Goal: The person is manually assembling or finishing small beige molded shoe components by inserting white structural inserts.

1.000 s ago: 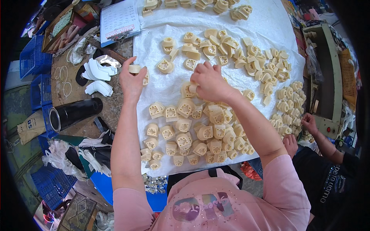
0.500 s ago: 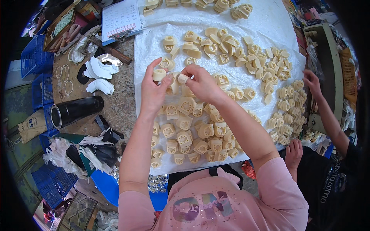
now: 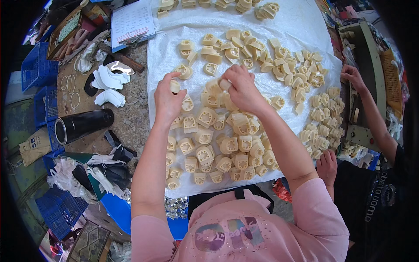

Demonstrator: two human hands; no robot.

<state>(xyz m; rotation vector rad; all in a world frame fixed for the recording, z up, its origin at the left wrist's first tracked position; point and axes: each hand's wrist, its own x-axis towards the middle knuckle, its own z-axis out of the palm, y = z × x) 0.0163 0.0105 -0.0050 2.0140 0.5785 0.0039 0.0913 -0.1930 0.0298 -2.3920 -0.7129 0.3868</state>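
Observation:
Near the left edge of the white sheet (image 3: 279, 37), my left hand (image 3: 168, 99) is closed around a cream plastic shoe heel (image 3: 175, 86), which shows between thumb and fingers. My right hand (image 3: 245, 91) pinches another cream heel (image 3: 224, 84) above the middle of the pile. Below and between my hands lie many D-shaped cream heels (image 3: 205, 155), most showing their hollow, ribbed side. A single heel (image 3: 211, 68) lies just beyond my right hand, and one more (image 3: 183, 70) sits past my left fingertips.
More heels are heaped at the far right (image 3: 286, 65) and right edge (image 3: 323, 118). On the left are a black cylinder (image 3: 85, 125), white curved pieces (image 3: 109, 78), a clipboard (image 3: 131, 24) and blue crates (image 3: 39, 65). A co-worker's hands (image 3: 353, 77) are at the right beside a grey-green metal case (image 3: 369, 65).
My hands have drawn apart: the left went a little left and nearer, the right shifted right, each with a heel. The co-worker's far hand moved slightly left and farther away.

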